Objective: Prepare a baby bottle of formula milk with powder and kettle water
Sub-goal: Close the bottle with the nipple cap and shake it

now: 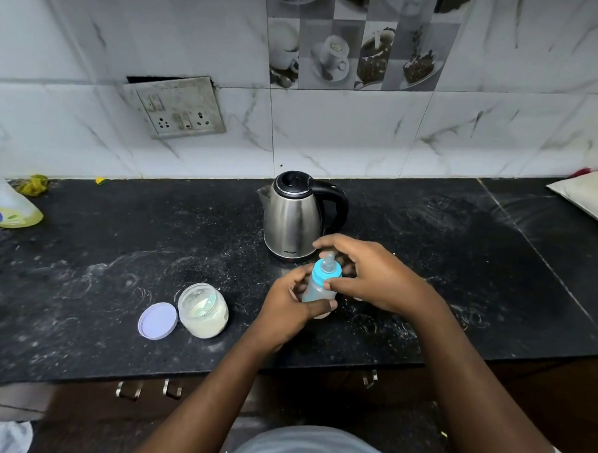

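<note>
A small clear baby bottle [317, 290] with a blue collar and teat stands tilted above the black counter [118, 252]. My left hand [287, 311] wraps around the bottle's body. My right hand [367, 274] grips the blue collar from the right, fingers curled over the teat. Just behind them stands a steel kettle [293, 215] with a black lid and handle, lid down. To the left sits an open jar of pale formula powder [203, 309] with a scoop inside, and its lilac lid [157, 320] lies flat beside it.
A detergent bottle [7, 203] and a yellow cloth [34, 184] stand at the far left against the tiled wall. A wall socket plate [174, 108] hangs above the counter. A white cushion-like object [590, 194] lies at the far right. Drawer handles [146, 389] sit below the counter edge.
</note>
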Demonstrator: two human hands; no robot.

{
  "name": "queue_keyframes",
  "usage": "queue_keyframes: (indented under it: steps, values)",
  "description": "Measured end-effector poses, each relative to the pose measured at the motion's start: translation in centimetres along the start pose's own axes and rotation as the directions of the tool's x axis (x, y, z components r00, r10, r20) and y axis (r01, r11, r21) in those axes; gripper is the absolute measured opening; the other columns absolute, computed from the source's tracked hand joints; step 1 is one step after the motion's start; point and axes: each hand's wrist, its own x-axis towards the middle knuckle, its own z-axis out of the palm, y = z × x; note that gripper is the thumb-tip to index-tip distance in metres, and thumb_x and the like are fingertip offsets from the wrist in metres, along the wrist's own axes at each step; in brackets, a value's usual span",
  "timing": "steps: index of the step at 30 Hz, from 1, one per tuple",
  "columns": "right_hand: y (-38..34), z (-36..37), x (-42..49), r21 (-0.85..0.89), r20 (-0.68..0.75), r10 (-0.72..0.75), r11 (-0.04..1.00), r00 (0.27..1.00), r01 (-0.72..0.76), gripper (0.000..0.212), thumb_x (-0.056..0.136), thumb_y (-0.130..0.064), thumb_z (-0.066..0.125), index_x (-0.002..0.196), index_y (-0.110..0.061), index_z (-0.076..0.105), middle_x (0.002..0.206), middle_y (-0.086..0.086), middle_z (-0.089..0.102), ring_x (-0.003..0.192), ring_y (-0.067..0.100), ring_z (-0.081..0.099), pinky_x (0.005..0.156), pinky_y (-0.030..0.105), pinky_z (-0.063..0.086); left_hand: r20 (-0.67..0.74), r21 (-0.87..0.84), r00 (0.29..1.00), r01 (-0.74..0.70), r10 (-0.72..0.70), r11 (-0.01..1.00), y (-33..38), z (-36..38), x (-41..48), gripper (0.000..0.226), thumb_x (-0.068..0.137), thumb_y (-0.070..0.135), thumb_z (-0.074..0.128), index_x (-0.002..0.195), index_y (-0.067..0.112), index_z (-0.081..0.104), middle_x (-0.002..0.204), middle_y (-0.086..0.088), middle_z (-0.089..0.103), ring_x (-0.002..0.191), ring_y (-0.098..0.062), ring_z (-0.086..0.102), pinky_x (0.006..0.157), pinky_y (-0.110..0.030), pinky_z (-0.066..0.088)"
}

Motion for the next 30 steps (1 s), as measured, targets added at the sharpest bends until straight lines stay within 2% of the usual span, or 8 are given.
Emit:
queue_keyframes:
  steps: [2, 6, 10, 14, 17, 20, 25, 30]
  values:
    - [0.6, 0.5, -0.3, 0.276, -0.063, 0.022, 0.961, 0.998, -0.003, 0.065, 0.086, -0.011, 0.082, 0.142, -0.031, 0.057, 0.125, -0.017, 0.065, 0.106, 0.003, 0.065, 0.089, 0.025, 0.057, -0.008, -0.015, 1.000, -0.009, 0.009, 1.000, 0.7, -0.1, -0.1, 0.060, 0.077, -0.007, 0.088, 0.130, 0.016, 0.070, 0.119, 0.000, 0.079, 0.112, -0.017, 0.074, 0.094, -0.027, 0.057]
    - [3.3, 2.9, -1.9, 0.690, -0.125, 0.119, 0.724, 0.985, 0.000, 0.071, 0.086, -0.006, 0.082, 0.147, -0.026, 0.051, 0.142, -0.002, 0.063, 0.126, 0.021, 0.064, 0.102, 0.039, 0.056, -0.023, -0.019, 0.999, -0.032, 0.032, 0.999, 2.1, -0.7, 0.2, 0.061, 0.076, -0.005, 0.090, 0.130, 0.011, 0.069, 0.119, -0.001, 0.080, 0.110, -0.018, 0.075, 0.093, -0.026, 0.058]
    - [4.6, 6.1, -2.9, 0.849, -0.040, 0.133, 0.527, 0.990, -0.036, 0.074, 0.084, 0.004, 0.076, 0.148, -0.018, 0.046, 0.143, 0.007, 0.063, 0.129, 0.025, 0.062, 0.100, 0.037, 0.054, -0.019, -0.008, 0.999, -0.027, 0.027, 1.000, 3.1, -0.9, 0.5, 0.059, 0.072, 0.003, 0.095, 0.125, 0.017, 0.071, 0.116, -0.001, 0.080, 0.110, -0.022, 0.076, 0.094, -0.033, 0.060]
    - [3.9, 8.4, -2.3, 0.929, -0.119, 0.192, 0.367, 0.974, 0.041, 0.063, 0.082, 0.008, 0.073, 0.139, -0.008, 0.052, 0.136, 0.018, 0.067, 0.122, 0.029, 0.066, 0.096, 0.037, 0.057, -0.025, 0.078, 0.998, -0.055, 0.057, 0.995, 3.6, -0.4, 0.3, 0.055, 0.066, 0.022, 0.098, 0.115, 0.033, 0.076, 0.113, 0.004, 0.080, 0.109, -0.021, 0.075, 0.100, -0.048, 0.058]
    - [3.5, 9.1, -2.0, 0.928, -0.181, 0.228, 0.362, 0.957, 0.089, 0.056, 0.082, 0.007, 0.074, 0.134, -0.007, 0.056, 0.129, 0.017, 0.071, 0.117, 0.027, 0.068, 0.097, 0.037, 0.057, 0.009, 0.038, 0.997, -0.072, 0.071, 0.997, 4.4, -0.7, 0.2, 0.071, 0.073, 0.011, 0.095, 0.135, 0.030, 0.065, 0.127, 0.012, 0.075, 0.119, -0.007, 0.069, 0.097, -0.030, 0.056]
    - [3.1, 9.3, -1.9, 0.922, -0.204, 0.243, 0.374, 0.948, 0.102, 0.057, 0.082, 0.006, 0.075, 0.135, -0.006, 0.057, 0.127, 0.015, 0.072, 0.116, 0.026, 0.069, 0.100, 0.039, 0.057, 0.046, -0.098, 0.995, -0.078, 0.083, 0.992, 5.9, -2.0, 0.3, 0.091, 0.083, 0.016, 0.087, 0.159, 0.022, 0.038, 0.153, 0.007, 0.059, 0.142, -0.010, 0.054, 0.112, -0.032, 0.050]
    - [2.3, 9.8, -1.8, 0.885, -0.285, 0.255, 0.441, 0.924, 0.151, 0.056, 0.081, 0.010, 0.077, 0.132, -0.006, 0.058, 0.119, 0.007, 0.076, 0.108, 0.019, 0.071, 0.089, 0.030, 0.059, 0.019, -0.071, 0.994, -0.109, 0.110, 0.992, 7.9, -2.6, 0.7, 0.069, 0.085, -0.005, 0.080, 0.148, 0.008, 0.054, 0.131, -0.008, 0.075, 0.123, -0.021, 0.071, 0.100, -0.033, 0.059]
    - [1.9, 10.3, -1.6, 0.768, -0.478, 0.290, 0.597, 0.829, 0.234, 0.061, 0.074, -0.014, 0.089, 0.129, -0.015, 0.061, 0.122, 0.002, 0.069, 0.111, 0.022, 0.068, 0.090, 0.037, 0.060, -0.127, -0.076, 0.985, -0.125, 0.115, 0.989, 8.0, -1.5, 1.1, 0.063, 0.075, -0.004, 0.089, 0.132, 0.010, 0.066, 0.112, -0.007, 0.079, 0.102, -0.015, 0.077, 0.085, -0.025, 0.061]
